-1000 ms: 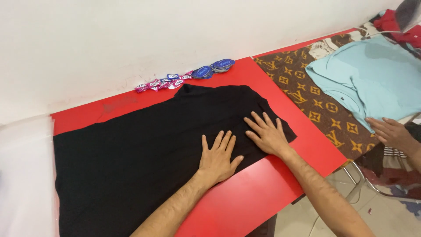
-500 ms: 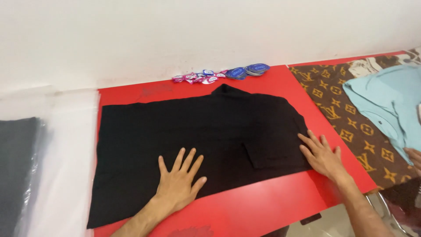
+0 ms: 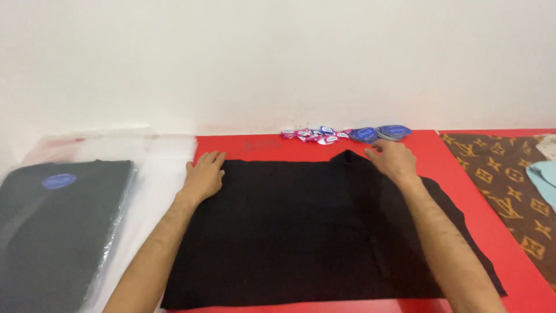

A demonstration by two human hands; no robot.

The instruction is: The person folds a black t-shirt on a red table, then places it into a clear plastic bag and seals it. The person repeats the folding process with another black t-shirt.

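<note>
One black garment spread flat on one red table, covering most of its top; collar end toward the wall. Two hands in view, both the wearer's.

Left hand: palm down on the far left corner of the garment, fingers extended and close together, gripping nothing, fingertips at the cloth edge. Right hand: palm down on the far right part of the garment beside the collar, fingers loosely spread, nothing held.

One bagged dark garment at far left in clear plastic, bearing one oval blue sticker near its top. Clear empty plastic bags stacked between it and the table; count not discernible.

Against the wall, just beyond the right hand: a cluster of small pink-and-blue tags and a pile of oval blue labels; exact numbers not discernible.

One brown patterned cloth at right, with one pale blue garment on it at the frame edge.
</note>
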